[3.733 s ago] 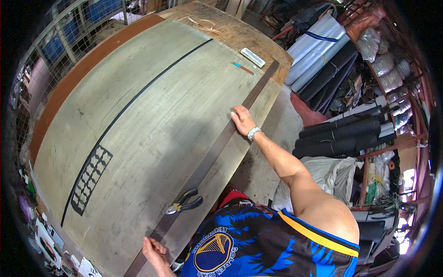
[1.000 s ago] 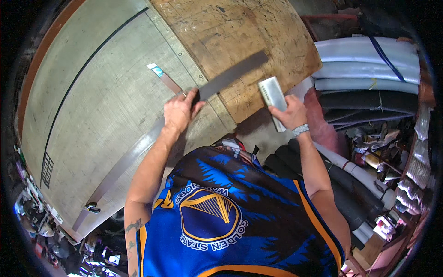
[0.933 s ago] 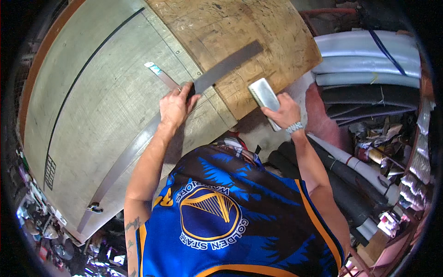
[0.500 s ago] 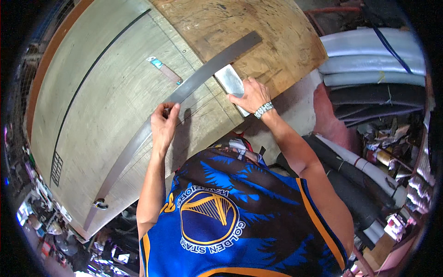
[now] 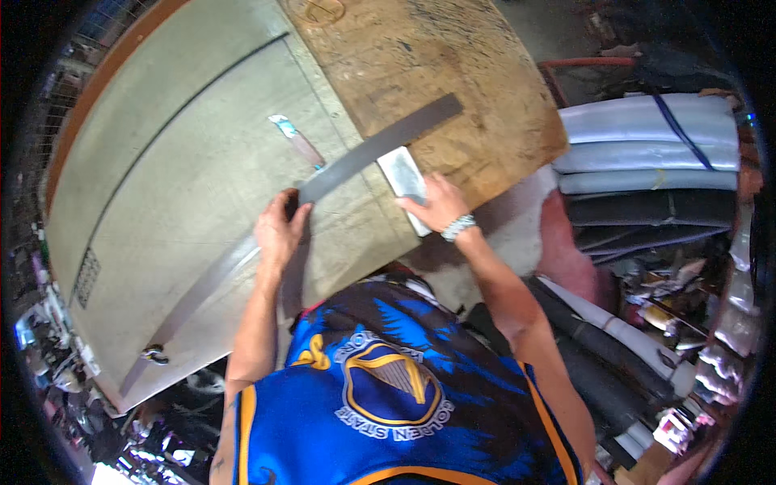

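A long, flat grey metal straightedge (image 5: 380,144) lies diagonally across the worktable, bowed by the lens. My left hand (image 5: 279,230) is closed on it near its middle, fingers curled at its far edge and thumb on the near side. My right hand (image 5: 440,204) grips the near part of a white rectangular block with a greyish top (image 5: 402,171). The block's far end meets the straightedge's near edge; I cannot tell whether it goes under. Beyond the straightedge rests a narrow flat tool, teal at one end and brown at the other (image 5: 296,139).
The worktable has a pale sheet surface (image 5: 210,137) on the left and scuffed brown board (image 5: 493,105) on the right. A thin black strip (image 5: 170,125) runs along the far left. A dark ring-shaped fitting (image 5: 153,353) sits at the straightedge's near end. Rolls of material (image 5: 647,153) are stacked at right.
The whole view has shifted, so the table and straightedge appear lower in it. Both hands keep their holds on the straightedge and the block.
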Demonstrator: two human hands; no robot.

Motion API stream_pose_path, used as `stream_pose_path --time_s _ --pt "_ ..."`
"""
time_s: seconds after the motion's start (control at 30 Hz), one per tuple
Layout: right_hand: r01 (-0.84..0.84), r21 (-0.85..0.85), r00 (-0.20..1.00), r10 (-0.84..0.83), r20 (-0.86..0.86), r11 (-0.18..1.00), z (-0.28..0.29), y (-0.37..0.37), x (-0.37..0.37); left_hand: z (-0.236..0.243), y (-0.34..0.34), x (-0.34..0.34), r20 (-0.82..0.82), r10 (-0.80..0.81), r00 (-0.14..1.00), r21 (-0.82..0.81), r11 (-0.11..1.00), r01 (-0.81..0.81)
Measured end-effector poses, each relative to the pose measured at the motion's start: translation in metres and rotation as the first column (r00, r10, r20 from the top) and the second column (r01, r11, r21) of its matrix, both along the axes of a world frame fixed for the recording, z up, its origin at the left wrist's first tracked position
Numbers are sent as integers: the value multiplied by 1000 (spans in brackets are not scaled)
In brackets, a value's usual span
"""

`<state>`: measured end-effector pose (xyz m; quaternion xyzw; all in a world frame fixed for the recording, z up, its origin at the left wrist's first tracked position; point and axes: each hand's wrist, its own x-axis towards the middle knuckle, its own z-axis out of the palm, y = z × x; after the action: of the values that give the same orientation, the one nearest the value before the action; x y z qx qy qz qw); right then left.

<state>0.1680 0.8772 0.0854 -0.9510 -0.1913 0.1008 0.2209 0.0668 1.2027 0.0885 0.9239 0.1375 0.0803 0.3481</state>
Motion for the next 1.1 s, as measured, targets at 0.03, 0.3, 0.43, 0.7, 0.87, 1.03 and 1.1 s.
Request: stream_pose_path --time_s 0.03,0.3,0.43,0.7,0.87,1.03,1.1 --pt "3 41 999 -1 -42 999 0 -11 5 16 -9 9 -220 99 971 -219 964 -148" --pt "576 432 724 -187 -664 694 -8 -33 66 72 -19 46 -322 -78 943 -935 -131 -330" --pt "507 595 788 -56 -613 624 15 -2 101 83 -22 73 -279 -92 956 -943 -160 -291" --pt "562 539 690 4 -724 628 27 29 131 83 -19 101 -322 -96 942 -939 -95 -331" --pt "502 550 731 13 -683 667 22 30 145 73 -10 111 -381 -50 923 -922 85 -377" --pt "458 501 734 5 -679 734 19 51 157 64 -13 121 -432 -17 902 -894 143 -426" --pt "446 481 728 6 -685 755 17 58 159 60 -17 128 -407 -44 913 -910 114 -400"
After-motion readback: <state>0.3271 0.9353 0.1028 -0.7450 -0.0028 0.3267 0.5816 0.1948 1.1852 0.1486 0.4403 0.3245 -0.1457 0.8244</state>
